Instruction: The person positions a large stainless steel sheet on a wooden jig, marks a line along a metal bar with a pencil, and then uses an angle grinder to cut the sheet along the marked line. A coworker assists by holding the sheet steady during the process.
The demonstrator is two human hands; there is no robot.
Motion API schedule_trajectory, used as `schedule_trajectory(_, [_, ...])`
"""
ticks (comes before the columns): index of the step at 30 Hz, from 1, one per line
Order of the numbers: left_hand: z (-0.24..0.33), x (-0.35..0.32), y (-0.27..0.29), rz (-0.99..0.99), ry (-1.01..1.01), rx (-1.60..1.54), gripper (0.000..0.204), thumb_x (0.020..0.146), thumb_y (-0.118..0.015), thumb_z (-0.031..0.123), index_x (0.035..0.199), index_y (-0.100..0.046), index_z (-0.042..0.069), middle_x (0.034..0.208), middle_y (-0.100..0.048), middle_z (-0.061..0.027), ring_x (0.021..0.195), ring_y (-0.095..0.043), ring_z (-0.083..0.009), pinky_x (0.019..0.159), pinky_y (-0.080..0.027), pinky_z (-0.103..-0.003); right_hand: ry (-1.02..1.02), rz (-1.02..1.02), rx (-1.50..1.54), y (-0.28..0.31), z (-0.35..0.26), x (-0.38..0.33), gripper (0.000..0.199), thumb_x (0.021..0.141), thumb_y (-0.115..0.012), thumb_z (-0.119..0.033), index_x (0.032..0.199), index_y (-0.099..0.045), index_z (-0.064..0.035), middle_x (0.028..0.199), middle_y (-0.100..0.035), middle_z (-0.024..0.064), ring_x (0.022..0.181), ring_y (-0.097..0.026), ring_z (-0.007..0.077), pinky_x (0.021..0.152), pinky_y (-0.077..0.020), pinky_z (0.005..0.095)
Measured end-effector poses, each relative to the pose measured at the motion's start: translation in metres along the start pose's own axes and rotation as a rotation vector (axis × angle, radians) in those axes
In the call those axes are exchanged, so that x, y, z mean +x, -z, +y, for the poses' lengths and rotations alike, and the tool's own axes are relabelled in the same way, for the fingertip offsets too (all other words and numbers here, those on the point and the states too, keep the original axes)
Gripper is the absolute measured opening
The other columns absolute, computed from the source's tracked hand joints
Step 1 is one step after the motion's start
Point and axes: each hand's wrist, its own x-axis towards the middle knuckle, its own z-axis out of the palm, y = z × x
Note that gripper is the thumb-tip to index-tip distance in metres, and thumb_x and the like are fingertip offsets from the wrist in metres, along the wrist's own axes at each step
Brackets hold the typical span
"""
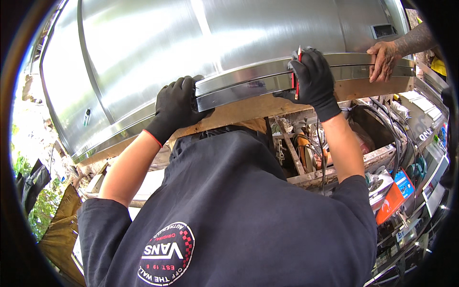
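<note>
Left hand (176, 106), black-gloved, curls over the polished, double-stepped steel rim (248, 74) of a broad brushed stainless-steel panel (267, 33), which lies directly before the wearer. Right hand (314, 79), likewise gloved, clasps a slim red pencil (297, 88) against the same rim; how firmly its fingers bear on the metal cannot be told. In my judgement, pressure should be shared evenly between both hands, fingertips clear of the seam and the pencil angled off the bright face to avoid scratches. A co-worker's bare hand (381, 61) rests on the rim farther right; any shift should be agreed with that person first. Beneath runs a flat brown board (248, 107). A small dark-capped marker (86, 117) lies loose on the panel's left part and could roll if the sheet tilts
</note>
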Motion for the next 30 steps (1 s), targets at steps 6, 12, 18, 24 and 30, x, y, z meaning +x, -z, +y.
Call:
schedule_trajectory(6, [0.004, -0.002, -0.009, 0.069, -0.034, 0.062, 0.081, 0.073, -0.085, 0.052, 0.136, -0.055, 0.010, 0.113, -0.064, -0.0149, 0.107, -0.063, -0.0370, 0.091, -0.050, -0.051, -0.079, -0.012, 0.047, -0.004, 0.001, -0.003, 0.053, 0.079, -0.068, -0.030, 0.125, -0.056, -0.0060, 0.115, -0.058, 0.0195, 0.110, -0.058, 0.0396, 0.105, -0.0475, 0.0559])
schedule_trajectory(12, [0.017, -0.015, -0.039, 0.361, 0.009, 0.331, 0.096, 0.069, -0.082, 0.067, 0.138, -0.051, 0.008, 0.129, -0.054, -0.0137, 0.118, -0.050, -0.0378, 0.104, -0.035, -0.058, -0.050, 0.023, 0.018, -0.004, 0.000, -0.001, 0.039, 0.083, -0.065, -0.032, 0.114, -0.052, -0.0114, 0.116, -0.058, 0.0168, 0.111, -0.058, 0.0378, 0.102, -0.0492, 0.0565])
schedule_trajectory(18, [0.015, -0.007, -0.026, 0.203, 0.022, 0.181, 0.091, 0.066, -0.087, 0.062, 0.130, -0.054, 0.005, 0.119, -0.059, -0.0172, 0.110, -0.054, -0.0378, 0.097, -0.040, -0.053, -0.040, 0.029, 0.022, -0.003, -0.001, -0.002, 0.051, 0.076, -0.071, -0.043, 0.111, -0.049, -0.0128, 0.112, -0.056, 0.0147, 0.106, -0.058, 0.0353, 0.101, -0.0487, 0.0556])
schedule_trajectory(24, [0.024, -0.003, -0.021, 0.137, 0.095, 0.158, 0.097, 0.063, -0.087, 0.066, 0.131, -0.053, 0.005, 0.116, -0.060, -0.0186, 0.110, -0.055, -0.0399, 0.098, -0.041, -0.054, -0.121, -0.022, 0.120, 0.010, -0.003, 0.000, 0.052, 0.070, -0.076, -0.037, 0.110, -0.053, -0.0117, 0.116, -0.055, 0.0151, 0.115, -0.056, 0.0367, 0.105, -0.0471, 0.0567])
schedule_trajectory(30, [0.016, -0.004, -0.025, 0.170, 0.079, 0.176, 0.098, 0.062, -0.087, 0.065, 0.133, -0.051, 0.007, 0.115, -0.059, -0.0169, 0.109, -0.055, -0.0394, 0.097, -0.041, -0.054, -0.117, -0.042, 0.316, -0.003, -0.038, 0.014, 0.066, 0.066, -0.084, -0.033, 0.121, -0.056, -0.0082, 0.137, -0.053, 0.0202, 0.134, -0.050, 0.0419, 0.113, -0.0424, 0.0572])
